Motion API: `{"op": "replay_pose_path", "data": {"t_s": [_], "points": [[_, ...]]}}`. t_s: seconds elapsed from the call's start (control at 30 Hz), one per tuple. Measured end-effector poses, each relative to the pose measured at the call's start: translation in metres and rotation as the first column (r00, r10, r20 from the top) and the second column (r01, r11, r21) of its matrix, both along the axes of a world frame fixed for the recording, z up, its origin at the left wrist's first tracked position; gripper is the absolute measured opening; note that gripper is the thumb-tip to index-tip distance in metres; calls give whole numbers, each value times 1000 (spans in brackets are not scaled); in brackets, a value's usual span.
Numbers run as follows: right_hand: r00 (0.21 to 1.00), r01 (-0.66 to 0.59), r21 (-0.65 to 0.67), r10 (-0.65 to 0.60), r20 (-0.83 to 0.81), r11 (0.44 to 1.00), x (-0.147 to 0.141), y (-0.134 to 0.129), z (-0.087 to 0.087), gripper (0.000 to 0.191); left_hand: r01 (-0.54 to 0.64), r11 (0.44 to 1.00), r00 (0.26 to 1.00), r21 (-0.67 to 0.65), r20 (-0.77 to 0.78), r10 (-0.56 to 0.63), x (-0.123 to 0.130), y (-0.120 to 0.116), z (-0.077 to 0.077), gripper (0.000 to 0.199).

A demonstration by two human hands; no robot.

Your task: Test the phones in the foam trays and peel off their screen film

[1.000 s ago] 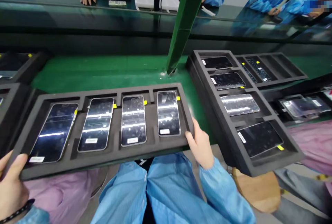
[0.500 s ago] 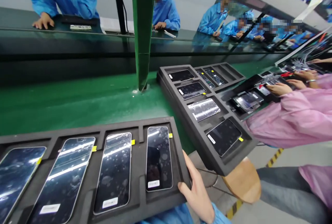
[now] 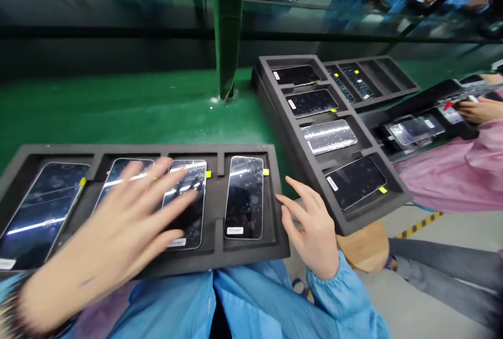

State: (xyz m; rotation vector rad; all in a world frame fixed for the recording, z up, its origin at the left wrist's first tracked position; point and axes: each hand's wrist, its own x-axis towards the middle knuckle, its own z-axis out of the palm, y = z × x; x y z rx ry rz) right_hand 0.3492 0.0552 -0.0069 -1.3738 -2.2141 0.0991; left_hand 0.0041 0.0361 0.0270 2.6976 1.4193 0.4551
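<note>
A dark foam tray (image 3: 251, 255) lies in front of me with several phone screens in its slots. The rightmost screen (image 3: 244, 197) is fully visible, with a white label and a yellow tab. My left hand (image 3: 137, 213) is spread over the two middle screens and partly hides them; its fingers are apart and slightly blurred. Whether its fingertips touch the glass, I cannot tell. At the tray's right end, my right hand (image 3: 310, 229) has its fingers apart, the index fingertip at the tray's edge. The leftmost screen (image 3: 43, 208) sits in its own slot.
A stack of foam trays (image 3: 271, 98) with more screens stands to the right, and another foam tray (image 3: 408, 85) lies behind it. A green post (image 3: 228, 30) rises from the green bench (image 3: 137, 103). A co-worker's pink sleeve (image 3: 444, 166) and a wooden stool (image 3: 363, 247) are at right.
My left hand has come into view over the tray. My right hand has loosened from the tray's right end, and its fingers have spread. The view has tilted downward.
</note>
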Motion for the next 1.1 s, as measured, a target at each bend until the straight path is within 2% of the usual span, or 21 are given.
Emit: {"op": "replay_pose_path", "data": {"t_s": [0.07, 0.1, 0.23, 0.37, 0.53, 0.63, 0.77, 0.93, 1.1], "points": [[996, -18, 29, 16, 85, 999, -3, -4, 4, 25, 158, 987, 987, -35, -31, -159, 17, 15, -15, 36], [994, -27, 27, 24, 107, 999, -5, -7, 5, 24, 199, 978, 978, -58, -46, -202, 23, 21, -22, 36], [994, -6, -20, 8, 111, 1000, -16, -17, 3, 18, 243, 966, 968, -84, -44, -247, 27, 31, -41, 33], [999, 2, -85, 3, 49, 996, -24, -15, -5, 23, 169, 984, 985, -51, -38, -171, 16, 32, -40, 31], [986, -133, -170, 112, -127, 977, -19, -6, -12, 38, 79, 997, 997, 8, 25, -79, -1, 37, -37, 27], [992, -84, -195, 64, -105, 977, -19, 0, -14, 38, 118, 993, 991, -12, 65, -117, -2, 37, -40, 33], [999, -18, -188, 9, -51, 982, -25, 10, -17, 41, 163, 985, 986, -58, -4, -164, 3, 36, -44, 41], [994, -16, -216, -9, -113, 976, -29, 16, -22, 40, 131, 990, 990, -54, -50, -134, 6, 38, -47, 51], [989, 8, -225, -41, -145, 974, -30, 13, -25, 39, 177, 983, 980, -45, -79, -180, 7, 39, -50, 52]]}}
